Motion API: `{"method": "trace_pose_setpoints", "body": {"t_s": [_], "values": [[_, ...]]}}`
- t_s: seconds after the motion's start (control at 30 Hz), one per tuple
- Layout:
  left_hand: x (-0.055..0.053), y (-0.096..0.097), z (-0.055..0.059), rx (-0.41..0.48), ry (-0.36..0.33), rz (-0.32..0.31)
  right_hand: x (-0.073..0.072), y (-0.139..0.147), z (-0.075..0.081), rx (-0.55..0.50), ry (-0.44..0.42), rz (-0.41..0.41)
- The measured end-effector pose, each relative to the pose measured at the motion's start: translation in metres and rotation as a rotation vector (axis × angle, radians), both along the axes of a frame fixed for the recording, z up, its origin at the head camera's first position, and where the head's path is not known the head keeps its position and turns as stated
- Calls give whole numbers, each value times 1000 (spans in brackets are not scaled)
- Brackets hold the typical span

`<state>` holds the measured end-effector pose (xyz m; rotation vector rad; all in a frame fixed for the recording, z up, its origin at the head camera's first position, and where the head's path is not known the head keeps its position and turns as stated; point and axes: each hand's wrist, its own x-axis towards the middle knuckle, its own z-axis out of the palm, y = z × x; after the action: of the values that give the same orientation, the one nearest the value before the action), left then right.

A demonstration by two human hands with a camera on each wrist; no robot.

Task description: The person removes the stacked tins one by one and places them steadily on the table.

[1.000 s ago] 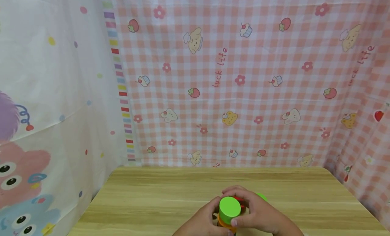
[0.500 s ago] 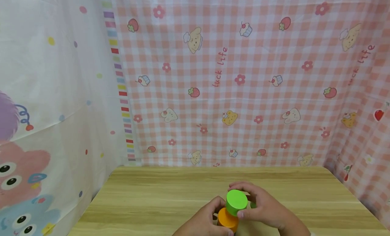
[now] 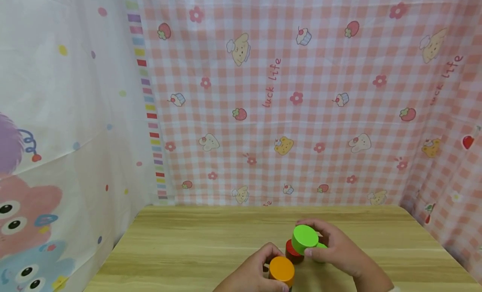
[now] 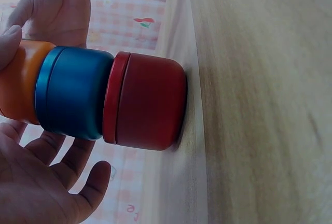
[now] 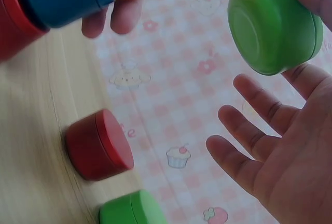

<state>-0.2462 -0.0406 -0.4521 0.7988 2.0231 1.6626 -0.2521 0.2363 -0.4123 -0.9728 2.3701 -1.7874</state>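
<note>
Nearest, the left hand (image 3: 254,273) grasps the orange tin (image 3: 281,270) between thumb and finger; beneath it sit the blue tin (image 4: 75,92) and the bottom red tin (image 4: 148,102), an upright stack standing on the surface (image 3: 196,242). A little farther and to the right, the right hand (image 3: 335,252) pinches the raised green tin (image 3: 304,238) with thumb and forefinger, its other fingers spread free, and the tin hangs in the air, apart from the stack. Below and beyond it, a separate red tin (image 5: 98,146) stands on the surface, with another green tin (image 5: 135,211) just beside it. The step in hand looks like moving one tin while the left hand steadies the column. The next move probably calls for a level, gentle lowering onto its chosen spot, without knocking the stack or either loose tin. Farthest back hangs a checked cloth (image 3: 263,95).
</note>
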Motion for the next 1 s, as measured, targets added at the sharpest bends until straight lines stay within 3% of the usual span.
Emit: {"method": "trace_pose_setpoints", "body": {"t_s": [0.47,0.7,1.0], "values": [[0,1,2,-29,-2,18,-9,20,-11,-18,-72,-83],[0,2,2,-35,-7,19,-12,35,-15,26,-138,-226],[0,2,0,-29,-34,29,-19,48,-25,40,-161,-294]]}}
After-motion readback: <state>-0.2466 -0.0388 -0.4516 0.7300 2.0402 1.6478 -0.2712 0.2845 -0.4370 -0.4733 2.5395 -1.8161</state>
